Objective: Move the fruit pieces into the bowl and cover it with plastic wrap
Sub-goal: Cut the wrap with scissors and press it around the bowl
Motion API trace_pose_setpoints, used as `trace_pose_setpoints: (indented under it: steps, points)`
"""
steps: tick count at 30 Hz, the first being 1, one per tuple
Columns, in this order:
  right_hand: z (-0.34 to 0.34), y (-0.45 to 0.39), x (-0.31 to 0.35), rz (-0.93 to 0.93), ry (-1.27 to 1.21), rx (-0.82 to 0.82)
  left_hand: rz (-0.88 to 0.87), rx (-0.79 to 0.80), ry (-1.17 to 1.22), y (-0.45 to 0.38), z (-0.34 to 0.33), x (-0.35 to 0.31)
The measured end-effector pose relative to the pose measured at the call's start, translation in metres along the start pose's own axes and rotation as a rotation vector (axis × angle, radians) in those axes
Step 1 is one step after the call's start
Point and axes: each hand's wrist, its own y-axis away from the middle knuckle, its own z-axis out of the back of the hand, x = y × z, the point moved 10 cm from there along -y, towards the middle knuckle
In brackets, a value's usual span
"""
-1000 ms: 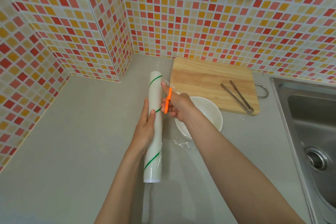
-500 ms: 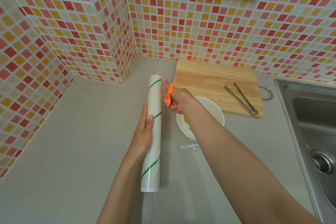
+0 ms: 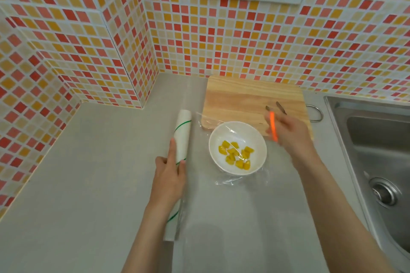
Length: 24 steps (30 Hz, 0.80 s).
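So, working left to right across the grey bench [image 3: 77, 173]: the left hand [image 3: 169, 175] is wrapped around the white plastic wrap roll with thin green stripes [image 3: 180, 150], fingers [image 3: 172, 147] pressed together along its side, holding it a bit above the bench and pointing away from the camera. Just beside it to the right sits the round white bowl [image 3: 237, 147], and the yellow fruit pieces [image 3: 236, 154] are all in it, so that half looks done. A clear sheet of wrap [image 3: 241, 180] is lying loosely over the bowl, crinkled edges spilling onto the bench in front and up near the pale wooden cutting board [image 3: 248, 97]. Further right, the right hand [image 3: 290, 131] hovers over the board's near edge, pinching a small orange cutter [image 3: 273, 126], blurry so I can't tell exactly how. Metal tongs [image 3: 280, 107] peek out behind it.

My guess: we're at the covering step. Next it needs both hands free, then the loose film pulled taut and pressed down around the rim without tipping the bowl.
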Motion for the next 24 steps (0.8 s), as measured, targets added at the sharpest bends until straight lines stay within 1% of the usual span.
trace_pose_setpoints:
  steps: [2,4,6,8,11,13,18,21,24]
  points:
    - [0.044,0.030,-0.048,-0.006,0.243,-0.123,-0.033,-0.037,-0.086,-0.001,-0.003,-0.004]
    - [0.070,0.061,-0.093,-0.048,0.434,-0.183,-0.055,-0.063,-0.157,-0.001,-0.006,-0.009]
    - [0.083,0.083,-0.123,-0.072,0.589,-0.213,-0.054,-0.054,-0.206,-0.001,-0.011,-0.012]
    - [0.090,0.092,-0.137,-0.083,0.725,-0.258,-0.042,-0.043,-0.241,-0.001,-0.014,-0.014]
    - [0.096,0.089,-0.136,-0.068,0.831,-0.329,-0.022,-0.050,-0.281,-0.001,-0.012,-0.015]
    - [0.094,0.084,-0.130,-0.047,0.909,-0.318,-0.014,-0.055,-0.310,0.000,-0.012,-0.016]
    - [0.083,0.077,-0.124,-0.022,1.080,-0.231,-0.021,-0.071,-0.341,-0.001,-0.011,-0.019]
    - [0.080,0.074,-0.128,-0.089,1.180,-0.183,-0.027,-0.076,-0.351,-0.002,-0.011,-0.018]
    - [0.079,0.073,-0.130,-0.168,1.201,-0.126,-0.030,-0.084,-0.366,-0.001,-0.013,-0.020]
